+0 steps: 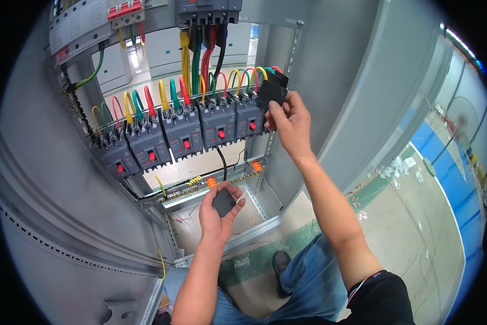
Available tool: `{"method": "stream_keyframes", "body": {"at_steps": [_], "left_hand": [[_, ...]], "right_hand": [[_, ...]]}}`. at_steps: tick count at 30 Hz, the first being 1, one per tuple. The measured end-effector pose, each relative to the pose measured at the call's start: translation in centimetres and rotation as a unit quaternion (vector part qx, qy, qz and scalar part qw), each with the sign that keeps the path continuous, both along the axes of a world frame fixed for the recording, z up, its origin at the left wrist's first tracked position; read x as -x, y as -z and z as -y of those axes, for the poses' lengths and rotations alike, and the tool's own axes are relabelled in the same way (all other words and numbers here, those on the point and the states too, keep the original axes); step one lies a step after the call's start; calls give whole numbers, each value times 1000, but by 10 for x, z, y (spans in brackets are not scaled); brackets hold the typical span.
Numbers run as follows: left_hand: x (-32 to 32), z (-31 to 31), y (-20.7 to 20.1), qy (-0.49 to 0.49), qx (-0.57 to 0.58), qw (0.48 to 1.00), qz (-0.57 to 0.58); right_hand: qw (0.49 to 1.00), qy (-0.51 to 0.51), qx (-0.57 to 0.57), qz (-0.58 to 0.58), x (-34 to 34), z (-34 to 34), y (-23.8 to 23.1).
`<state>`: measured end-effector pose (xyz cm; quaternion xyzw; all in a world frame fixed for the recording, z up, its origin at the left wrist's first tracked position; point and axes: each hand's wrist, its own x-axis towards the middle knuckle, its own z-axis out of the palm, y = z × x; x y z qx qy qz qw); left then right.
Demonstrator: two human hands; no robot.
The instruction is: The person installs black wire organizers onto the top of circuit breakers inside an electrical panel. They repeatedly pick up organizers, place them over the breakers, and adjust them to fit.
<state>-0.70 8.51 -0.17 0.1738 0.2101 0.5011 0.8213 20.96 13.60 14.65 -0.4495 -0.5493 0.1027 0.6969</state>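
Black plate (270,95) pinched by the rightmost breaker (249,120)
My right hand (293,122) grips its lower edge, left hand (212,223) cups a dark plate (224,202); both look light, stiff, maybe slick, so hold by edges

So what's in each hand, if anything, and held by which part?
Left hand: a dark flat piece, by its edges, within curled fingers. Right hand: a thin black plate, near its lower right edge.
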Motion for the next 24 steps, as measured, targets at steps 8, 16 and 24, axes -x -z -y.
{"method": "stream_keyframes", "body": {"at_steps": [8, 16, 24], "left_hand": [[4, 2, -4, -2, -4, 1000, -15], [3, 3, -5, -1, -10, 1000, -27], [3, 5, -8, -3, -4, 999, -36]], "right_hand": [[989, 103, -27, 107, -3, -21, 15], [979, 146, -42, 135, -2, -25, 15], [962, 187, -87, 177, 12, -23, 11]]}}
